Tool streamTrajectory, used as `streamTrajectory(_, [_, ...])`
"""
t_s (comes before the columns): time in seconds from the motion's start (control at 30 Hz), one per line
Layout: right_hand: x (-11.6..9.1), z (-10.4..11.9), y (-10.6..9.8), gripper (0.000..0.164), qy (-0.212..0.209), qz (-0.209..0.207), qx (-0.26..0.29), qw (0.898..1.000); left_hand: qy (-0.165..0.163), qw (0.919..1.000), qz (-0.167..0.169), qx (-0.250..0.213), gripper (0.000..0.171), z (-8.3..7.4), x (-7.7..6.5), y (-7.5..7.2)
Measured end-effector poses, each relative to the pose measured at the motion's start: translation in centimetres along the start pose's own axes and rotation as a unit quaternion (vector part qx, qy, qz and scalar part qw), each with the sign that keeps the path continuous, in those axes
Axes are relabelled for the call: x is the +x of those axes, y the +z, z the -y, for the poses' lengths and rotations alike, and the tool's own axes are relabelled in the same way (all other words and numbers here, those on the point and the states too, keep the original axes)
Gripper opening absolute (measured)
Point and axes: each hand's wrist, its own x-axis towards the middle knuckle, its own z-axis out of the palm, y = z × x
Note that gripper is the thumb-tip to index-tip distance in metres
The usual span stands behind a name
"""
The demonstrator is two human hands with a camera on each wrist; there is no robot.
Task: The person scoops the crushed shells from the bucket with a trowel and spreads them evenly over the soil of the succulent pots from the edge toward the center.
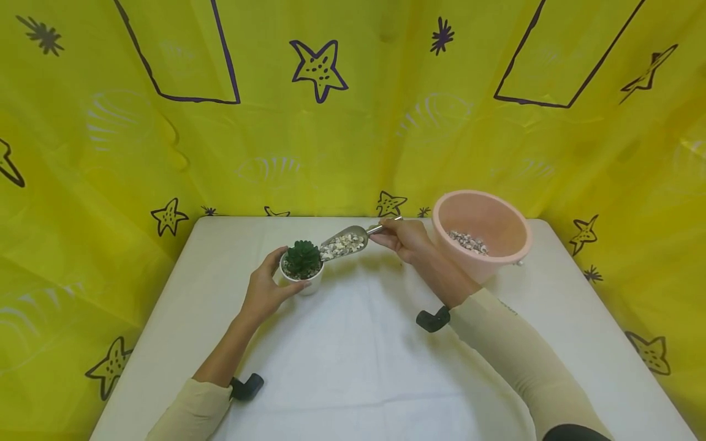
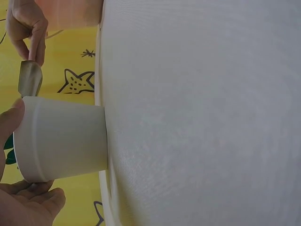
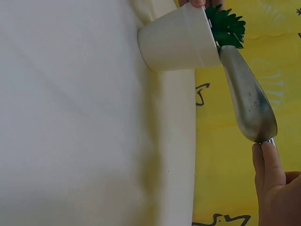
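Observation:
A green succulent (image 1: 303,258) sits in a small white pot (image 2: 70,139) that stands on the table. My left hand (image 1: 266,289) holds the pot by its rim, thumb on the near side and fingers round the far side. In my right hand (image 1: 405,237) is the handle of a metal scoop (image 3: 249,101). Pale pebbles (image 1: 343,245) lie in the scoop, which tilts toward the pot. Its tip meets the pot's rim beside the leaves, as the right wrist view also shows. Some pebbles are visible in the pot around the plant.
Behind my right forearm stands a pink bucket (image 1: 482,199) with more pebbles (image 1: 467,242) at its bottom. A white cloth covers the table (image 1: 342,367). A yellow curtain (image 1: 353,141) printed with starfish hangs along the back and sides.

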Motion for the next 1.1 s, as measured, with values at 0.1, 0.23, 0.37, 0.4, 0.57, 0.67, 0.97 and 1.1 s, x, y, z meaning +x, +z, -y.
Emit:
streamTrajectory(0.1, [-0.1,0.1,0.1,0.014,-0.002,-0.003,-0.008,1.0,0.003,1.0,0.0,0.001,0.087,0.0,0.0,0.0])
streamTrajectory(0.23, [-0.3,0.2,0.2,0.013,-0.005,-0.005,-0.012,1.0,0.009,1.0,0.0,-0.001,0.087,-0.1,0.0,0.0])
streamTrajectory(0.37, [-0.4,0.3,0.4,0.013,-0.018,0.0,-0.011,1.0,0.012,0.9999,-0.002,0.001,0.088,-0.1,0.0,-0.1])
streamTrajectory(0.4, [-0.4,0.3,0.5,0.013,-0.021,-0.001,-0.011,1.0,0.013,0.9999,-0.002,0.003,0.088,-0.1,0.0,-0.1])
streamTrajectory(0.57, [-0.7,0.5,0.7,0.013,-0.022,-0.003,-0.015,1.0,0.006,1.0,-0.001,0.006,0.087,0.0,0.0,0.0])
streamTrajectory(0.67, [-0.9,0.6,0.9,0.015,-0.022,-0.003,-0.022,1.0,0.004,1.0,0.0,0.007,0.086,0.1,0.1,0.0])
streamTrajectory(0.97, [-1.1,0.7,1.0,0.03,-0.031,-0.007,-0.035,0.999,0.008,1.0,0.0,0.004,0.086,0.0,0.2,0.0])
streamTrajectory(1.1, [-1.1,0.7,1.0,0.03,-0.039,-0.007,-0.041,0.998,0.011,0.9999,-0.001,0.004,0.086,0.0,0.2,-0.1])
